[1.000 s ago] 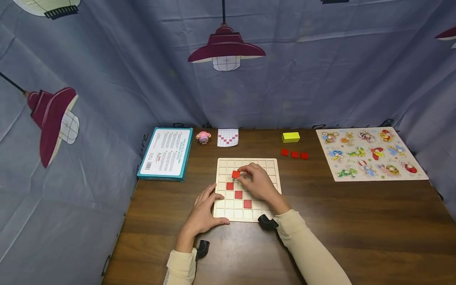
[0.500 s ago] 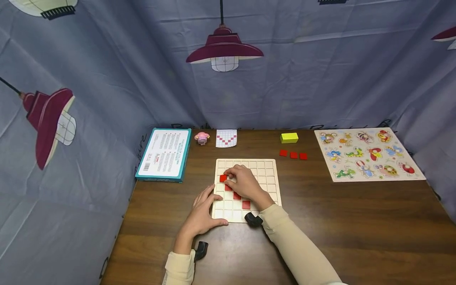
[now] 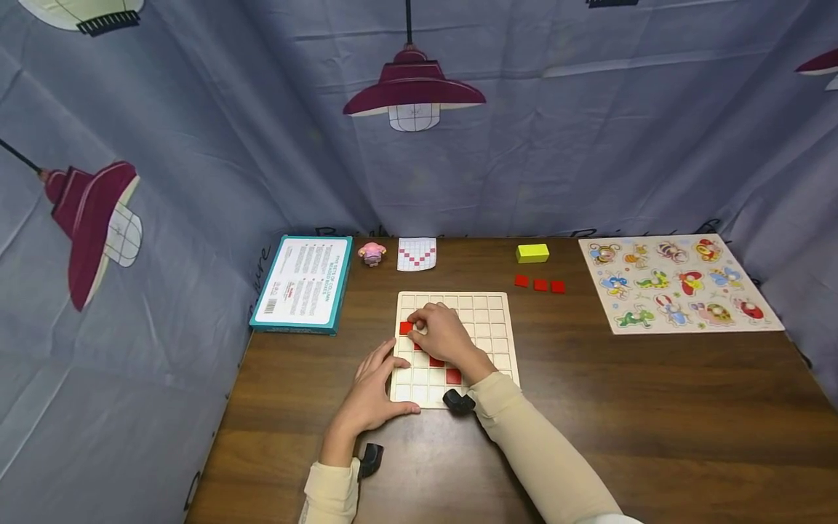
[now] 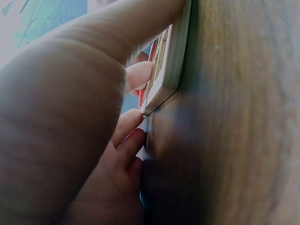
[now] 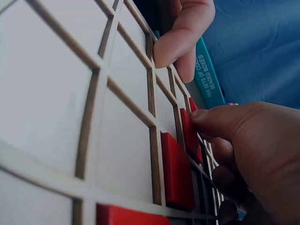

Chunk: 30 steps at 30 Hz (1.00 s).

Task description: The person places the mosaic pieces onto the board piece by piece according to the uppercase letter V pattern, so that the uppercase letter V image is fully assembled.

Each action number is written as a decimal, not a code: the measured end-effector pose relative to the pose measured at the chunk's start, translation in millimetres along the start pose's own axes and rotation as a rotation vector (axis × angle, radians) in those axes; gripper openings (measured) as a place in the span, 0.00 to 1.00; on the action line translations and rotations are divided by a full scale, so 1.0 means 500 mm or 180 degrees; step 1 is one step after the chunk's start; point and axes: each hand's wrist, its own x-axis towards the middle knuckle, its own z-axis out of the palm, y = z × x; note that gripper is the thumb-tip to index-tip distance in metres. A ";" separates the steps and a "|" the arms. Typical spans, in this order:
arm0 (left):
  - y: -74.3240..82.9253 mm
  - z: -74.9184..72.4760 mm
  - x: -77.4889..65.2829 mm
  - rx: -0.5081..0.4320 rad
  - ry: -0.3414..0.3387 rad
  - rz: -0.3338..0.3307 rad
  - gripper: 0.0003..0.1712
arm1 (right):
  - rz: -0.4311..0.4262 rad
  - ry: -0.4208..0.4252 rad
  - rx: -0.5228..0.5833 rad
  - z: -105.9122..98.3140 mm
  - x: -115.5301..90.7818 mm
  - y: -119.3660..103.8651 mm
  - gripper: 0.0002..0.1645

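A pale wooden grid board (image 3: 497, 325) lies on the table in the head view. My right hand (image 3: 444, 336) pinches a red square tile (image 3: 406, 328) between thumb and fingertips, over the board's leftmost column. Several red tiles run diagonally down the grid, the lowest tile (image 3: 453, 376) fully visible; the right hand partly covers the others. In the right wrist view, a seated red tile (image 5: 177, 171) stands just in front of the right thumb. My left hand (image 3: 370, 393) rests spread at the board's lower left, fingers along its left edge and thumb at the front corner.
Behind the board lie a paper pattern card (image 3: 416, 255), a small pink toy (image 3: 372, 253) and a yellow-green block (image 3: 532, 253). Three loose red tiles (image 3: 540, 285) sit in a row. A teal-edged box (image 3: 301, 284) is at left, an insect picture puzzle (image 3: 681, 284) at right.
My right hand has carried the red tile leftward across the grid to the leftmost column, with only a slight shift in the last half second. The left hand stays at the board's edge.
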 end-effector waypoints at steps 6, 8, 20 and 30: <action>-0.001 0.001 -0.002 0.0007 -0.0010 -0.0006 0.41 | 0.0001 0.0057 0.0028 0.003 -0.001 -0.001 0.11; -0.001 0.002 -0.002 0.0013 -0.0007 0.0010 0.41 | 0.0005 0.0072 0.0013 0.004 -0.001 -0.003 0.11; 0.009 0.007 -0.005 -0.0033 -0.0009 -0.0001 0.41 | -0.0004 0.0327 0.0271 -0.050 -0.050 0.078 0.23; 0.001 0.007 -0.005 -0.0132 0.0072 0.0023 0.40 | 0.0617 0.1312 0.0201 -0.177 -0.155 0.313 0.27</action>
